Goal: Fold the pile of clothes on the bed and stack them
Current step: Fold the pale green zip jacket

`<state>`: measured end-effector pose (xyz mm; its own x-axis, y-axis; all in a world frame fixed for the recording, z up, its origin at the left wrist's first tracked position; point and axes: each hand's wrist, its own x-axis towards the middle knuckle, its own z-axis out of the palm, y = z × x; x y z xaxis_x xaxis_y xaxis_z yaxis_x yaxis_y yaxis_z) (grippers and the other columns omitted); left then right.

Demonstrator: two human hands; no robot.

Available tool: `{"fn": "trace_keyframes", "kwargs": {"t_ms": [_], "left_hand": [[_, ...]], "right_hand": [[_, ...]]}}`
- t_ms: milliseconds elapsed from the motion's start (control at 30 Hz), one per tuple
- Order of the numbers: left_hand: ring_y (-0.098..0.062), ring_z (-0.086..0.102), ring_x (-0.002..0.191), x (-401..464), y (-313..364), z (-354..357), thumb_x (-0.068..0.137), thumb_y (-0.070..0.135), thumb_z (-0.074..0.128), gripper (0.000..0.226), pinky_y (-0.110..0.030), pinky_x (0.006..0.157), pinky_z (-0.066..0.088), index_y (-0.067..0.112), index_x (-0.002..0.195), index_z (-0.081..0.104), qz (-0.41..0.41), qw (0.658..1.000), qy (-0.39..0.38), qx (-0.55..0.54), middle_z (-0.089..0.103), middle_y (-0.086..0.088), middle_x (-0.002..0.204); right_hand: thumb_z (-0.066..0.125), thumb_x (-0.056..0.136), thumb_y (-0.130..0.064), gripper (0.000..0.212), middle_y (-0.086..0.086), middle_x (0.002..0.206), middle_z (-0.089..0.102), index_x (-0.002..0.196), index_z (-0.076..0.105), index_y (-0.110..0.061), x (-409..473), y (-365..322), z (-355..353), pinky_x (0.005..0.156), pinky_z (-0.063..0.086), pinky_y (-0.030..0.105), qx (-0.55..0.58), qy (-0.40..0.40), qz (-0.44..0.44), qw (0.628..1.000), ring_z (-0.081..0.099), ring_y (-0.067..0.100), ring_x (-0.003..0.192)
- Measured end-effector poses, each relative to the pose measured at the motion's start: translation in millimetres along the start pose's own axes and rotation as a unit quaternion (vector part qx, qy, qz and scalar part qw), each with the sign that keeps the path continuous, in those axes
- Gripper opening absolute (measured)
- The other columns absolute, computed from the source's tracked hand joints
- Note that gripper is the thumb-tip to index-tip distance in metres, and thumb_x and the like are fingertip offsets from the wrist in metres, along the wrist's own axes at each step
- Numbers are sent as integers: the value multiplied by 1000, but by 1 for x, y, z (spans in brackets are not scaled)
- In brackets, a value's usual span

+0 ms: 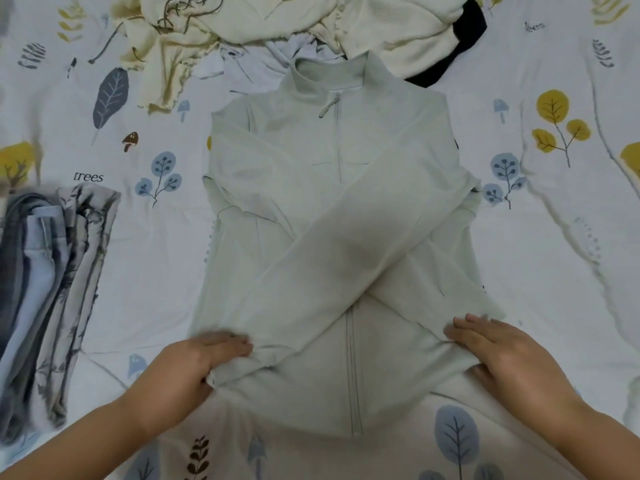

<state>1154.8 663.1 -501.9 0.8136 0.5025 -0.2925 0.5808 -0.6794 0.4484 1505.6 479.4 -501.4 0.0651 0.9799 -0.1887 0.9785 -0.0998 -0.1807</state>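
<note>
A pale green zip-up jacket (pixel 332 209) lies flat on the bed, collar away from me, with both sleeves folded across its front in an X. My left hand (pixel 194 365) rests on the cuff end of one sleeve at the jacket's lower left, fingers straight and thumb tucked under the fabric edge. My right hand (pixel 502 351) lies flat, fingers straight, on the lower right side of the jacket. A heap of unfolded cream, light blue and black clothes (pixel 277 26) sits beyond the collar. A stack of folded clothes (pixel 52 278) lies at the left.
The bed sheet (pixel 554 237) is white with printed trees, leaves and mushrooms. It shows bare to the right of the jacket and between the jacket and the folded stack.
</note>
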Motion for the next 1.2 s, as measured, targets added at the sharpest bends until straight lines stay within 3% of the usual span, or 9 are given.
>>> {"fn": "trace_keyframes", "kwargs": {"t_ms": [133, 233, 467, 633, 700, 833, 1000, 1100, 1200], "left_hand": [[8, 65, 77, 24, -12, -43, 70, -5, 73, 70, -16, 68, 50, 60, 93, 62, -85, 985, -13, -151, 69, 30, 83], [8, 65, 69, 51, -26, -82, 67, -8, 73, 65, -6, 64, 47, 56, 77, 68, -94, 974, 16, -204, 70, 23, 73], [-2, 67, 66, 148, -52, -176, 65, 22, 79, 15, -9, 60, 49, 30, 76, 75, -105, 947, 11, -303, 74, 3, 75], [-15, 63, 61, 217, -87, -179, 73, 5, 73, 15, -21, 59, 52, 16, 83, 73, -232, 914, 108, -314, 69, -6, 76], [-15, 61, 61, 233, -94, -164, 76, 14, 73, 19, -21, 55, 53, 14, 94, 66, -302, 878, 119, -351, 65, -10, 87], [-27, 63, 81, 241, -98, -141, 68, 54, 67, 53, -33, 66, 51, 17, 105, 60, -372, 825, 73, -419, 65, -11, 102], [-25, 57, 66, 248, -96, -123, 76, 11, 72, 31, -26, 43, 49, 12, 101, 53, -353, 869, 179, -296, 59, -10, 89], [-23, 54, 77, 254, -100, -129, 81, 4, 64, 23, -29, 64, 48, 14, 99, 54, -315, 865, 258, -292, 56, 0, 83], [-9, 52, 68, 259, -100, -137, 84, 4, 60, 24, -11, 55, 46, 18, 101, 52, -283, 846, 352, -285, 54, 8, 79]], "right_hand": [[87, 43, 8, 55, -18, 79, 66, 88, 74, -20, 19, 3, -34, 61, 44, 15, 123, 8, 74, 990, 68, 22, 69], [72, 69, 7, 50, -32, 73, 64, 86, 68, -40, 46, 16, -60, 61, 45, 16, 243, 28, 146, 959, 65, 7, 75], [54, 76, -9, 22, -8, 70, 66, 75, 68, -26, 147, 45, -110, 51, 49, 22, 388, 115, 170, 899, 58, 4, 60], [61, 81, -6, 9, 2, 63, 55, 75, 64, -11, 216, 77, -99, 46, 44, 22, 399, 128, 293, 860, 49, 15, 58], [68, 80, -12, 6, 0, 68, 57, 87, 67, -13, 231, 83, -83, 48, 45, 21, 393, 103, 336, 850, 53, 17, 63], [78, 74, -25, 42, 5, 93, 58, 108, 57, -9, 242, 86, -55, 77, 49, 35, 393, 26, 375, 840, 58, 26, 88], [65, 81, -8, 14, 14, 79, 58, 88, 57, 2, 247, 90, -56, 62, 32, 31, 276, 81, 313, 905, 51, 30, 75], [61, 85, -8, 8, 1, 65, 52, 78, 58, -10, 252, 95, -70, 54, 35, 25, 336, 180, 287, 879, 48, 14, 60], [59, 86, -6, 24, -13, 62, 52, 71, 55, -24, 267, 99, -83, 51, 38, 7, 395, 261, 255, 843, 47, -7, 51]]}}
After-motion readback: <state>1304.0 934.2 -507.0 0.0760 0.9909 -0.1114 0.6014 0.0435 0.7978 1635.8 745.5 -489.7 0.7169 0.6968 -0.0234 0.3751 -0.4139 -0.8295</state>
